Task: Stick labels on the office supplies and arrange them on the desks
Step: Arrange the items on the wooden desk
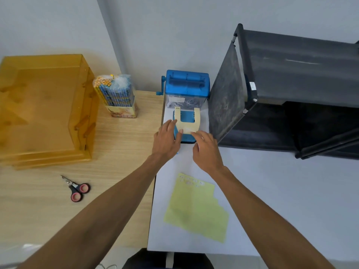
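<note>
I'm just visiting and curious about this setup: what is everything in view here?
Translucent orange plastic paper trays: one stack, orange, left on the wooden desk.
Boxed pencil bundle: one, blue and yellow, beside the trays.
Hand-crank plastic shredder: one, blue, back of the white desk.
Hole punch with cream handle: one, blue, before the shredder.
Shelving rack: one, black, right.
Small scissors: one, pink-and-black handles, wooden desk.
Paper label sheet: one, pale yellow, white desk.
Hands: left hand, right hand, both touching the punch.

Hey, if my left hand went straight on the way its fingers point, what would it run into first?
The left hand is touching the blue hole punch, so that comes first. Just behind it stands the blue shredder, though the gap between them is hard to judge.
</note>
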`<state>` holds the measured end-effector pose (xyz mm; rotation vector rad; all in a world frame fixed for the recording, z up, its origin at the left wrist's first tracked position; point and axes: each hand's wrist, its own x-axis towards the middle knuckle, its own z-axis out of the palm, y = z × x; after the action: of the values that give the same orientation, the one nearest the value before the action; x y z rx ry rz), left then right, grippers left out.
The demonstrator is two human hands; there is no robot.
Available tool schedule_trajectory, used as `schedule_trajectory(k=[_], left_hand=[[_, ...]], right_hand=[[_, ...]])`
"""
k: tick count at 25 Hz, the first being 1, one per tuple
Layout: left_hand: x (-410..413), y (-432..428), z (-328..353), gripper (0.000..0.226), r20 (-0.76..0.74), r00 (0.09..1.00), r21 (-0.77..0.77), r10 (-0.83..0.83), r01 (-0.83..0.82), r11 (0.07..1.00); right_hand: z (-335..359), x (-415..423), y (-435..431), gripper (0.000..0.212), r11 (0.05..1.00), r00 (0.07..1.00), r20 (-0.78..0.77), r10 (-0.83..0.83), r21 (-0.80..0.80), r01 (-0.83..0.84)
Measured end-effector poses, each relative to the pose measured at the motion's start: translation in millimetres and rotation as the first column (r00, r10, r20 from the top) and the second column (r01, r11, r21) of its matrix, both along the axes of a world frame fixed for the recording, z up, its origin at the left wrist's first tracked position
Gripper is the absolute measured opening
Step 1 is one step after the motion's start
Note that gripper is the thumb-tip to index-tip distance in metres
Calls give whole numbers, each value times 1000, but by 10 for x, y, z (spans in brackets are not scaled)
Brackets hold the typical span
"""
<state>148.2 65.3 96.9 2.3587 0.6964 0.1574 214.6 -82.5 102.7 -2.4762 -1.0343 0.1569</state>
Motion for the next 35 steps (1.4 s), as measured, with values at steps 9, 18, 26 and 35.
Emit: schedule_trajectory(k=[9,18,26,35], left_hand=[[-1079,-803,-545,29,-10,895,170,-447,442,881],[-1556,-1131,-852,41,-227,855,321,-467,518,793],[-1828,-1145,-837,43,-205,910,232,-361,404,885],[-2007,-1266,-674,36,-49,999,-134,13,-19,991]], right_hand=[[-445,-1110,-1084,39,886,844,-272,-461,-199,420],[-449,-1248,-1198,93,752,733,-310,-606,-522,402],[-458,-1185,-1209,57,796,808,-319,-496,-539,275],[-395,-1231,-1234,23,951,631,-722,-285,-128,283]])
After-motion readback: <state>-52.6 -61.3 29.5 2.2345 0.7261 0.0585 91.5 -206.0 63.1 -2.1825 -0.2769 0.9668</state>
